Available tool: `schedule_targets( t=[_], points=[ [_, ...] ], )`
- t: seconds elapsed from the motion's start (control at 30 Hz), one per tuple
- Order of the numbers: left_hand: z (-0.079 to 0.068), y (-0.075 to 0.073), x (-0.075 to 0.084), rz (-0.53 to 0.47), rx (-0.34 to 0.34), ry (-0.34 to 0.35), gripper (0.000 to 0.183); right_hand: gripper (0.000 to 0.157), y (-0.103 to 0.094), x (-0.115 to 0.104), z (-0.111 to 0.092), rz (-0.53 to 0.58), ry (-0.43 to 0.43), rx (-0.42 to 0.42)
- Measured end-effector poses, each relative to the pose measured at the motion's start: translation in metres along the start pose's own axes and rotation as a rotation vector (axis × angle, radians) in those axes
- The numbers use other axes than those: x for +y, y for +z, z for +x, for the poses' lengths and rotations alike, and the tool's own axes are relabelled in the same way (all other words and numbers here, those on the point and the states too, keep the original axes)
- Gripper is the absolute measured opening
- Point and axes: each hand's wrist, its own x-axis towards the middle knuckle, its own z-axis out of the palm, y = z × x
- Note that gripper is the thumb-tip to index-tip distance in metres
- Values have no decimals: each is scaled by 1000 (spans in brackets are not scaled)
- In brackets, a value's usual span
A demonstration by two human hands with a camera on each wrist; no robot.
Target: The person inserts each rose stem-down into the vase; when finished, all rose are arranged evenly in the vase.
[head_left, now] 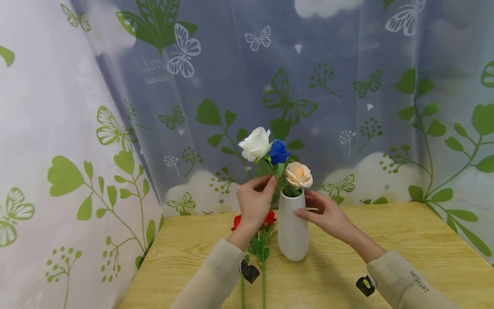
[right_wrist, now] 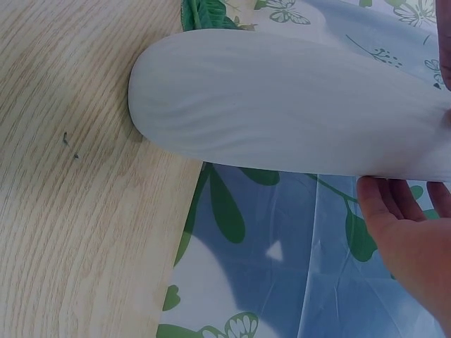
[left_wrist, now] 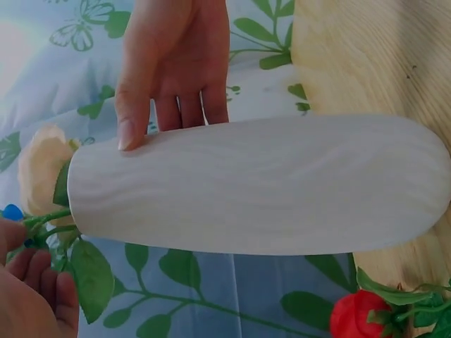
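A white vase (head_left: 292, 231) stands upright on the table, with a peach rose (head_left: 299, 175) at its mouth. My right hand (head_left: 328, 216) holds the vase near its rim, thumb on the near side and the fingers around behind. Just left of the rim, my left hand (head_left: 254, 199) pinches a green rose stem (left_wrist: 49, 220) between thumb and fingers. Above that hand are a white rose (head_left: 256, 144) and a blue rose (head_left: 278, 152), close together and leaning left. The stems' lower ends are hidden inside the vase.
Two red roses (head_left: 269, 217) with long green stems lie on the wooden table (head_left: 193, 244) left of the vase, partly behind my left forearm. A printed curtain (head_left: 224, 64) hangs along the table's back edge, and another pale sheet (head_left: 46, 137) is at the left.
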Motion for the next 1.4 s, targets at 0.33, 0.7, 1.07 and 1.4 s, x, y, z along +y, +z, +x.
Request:
schedule_targets(
  t=[0.33, 0.7, 1.07, 1.4],
  points=[
    [4, 2, 5, -52, 58, 2, 22, 70, 1, 3, 2, -2, -1, 1],
    [12, 5, -1, -190, -15, -149, 23, 71, 3, 3, 4, -7, 9, 5],
    [16, 6, -4, -184, -26, -213, 14, 73, 2, 3, 4, -10, 22, 8],
    [10, 8, -14, -94, -40, -228, 11, 72, 1, 0, 1, -12, 19, 15]
  ],
)
